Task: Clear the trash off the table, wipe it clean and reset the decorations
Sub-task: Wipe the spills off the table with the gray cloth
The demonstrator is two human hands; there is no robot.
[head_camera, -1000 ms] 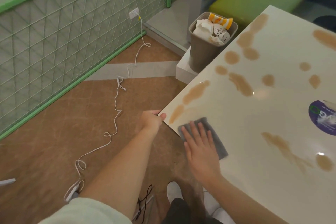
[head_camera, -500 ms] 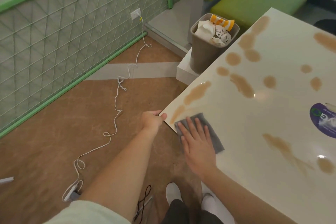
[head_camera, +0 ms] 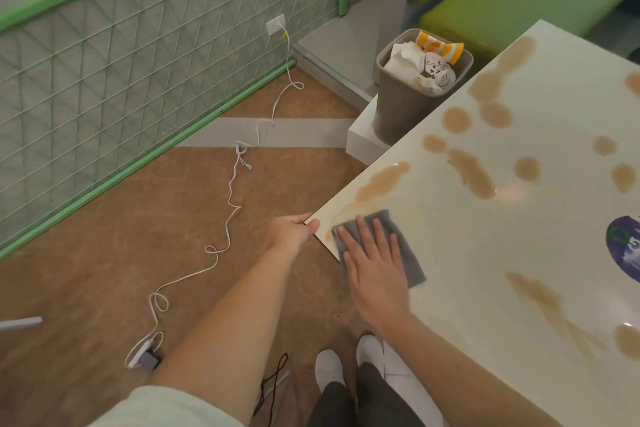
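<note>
A cream table (head_camera: 485, 236) carries several brown spill stains (head_camera: 471, 173). A grey cloth (head_camera: 405, 246) lies flat near the table's left corner. My right hand (head_camera: 377, 267) presses on it with straight, spread fingers. My left hand (head_camera: 291, 236) grips that corner of the table, thumb on top and fingers under the edge. A purple round sticker (head_camera: 627, 246) shows at the right edge of the tabletop.
A grey bin (head_camera: 401, 104) full of paper trash stands on a white step beyond the table. A white cable (head_camera: 228, 204) runs across the brown floor from a wall socket to a power strip. A green bench sits at the back right.
My right hand has slid the cloth forward and left along the table edge toward the corner stain. My left hand has stayed on the corner.
</note>
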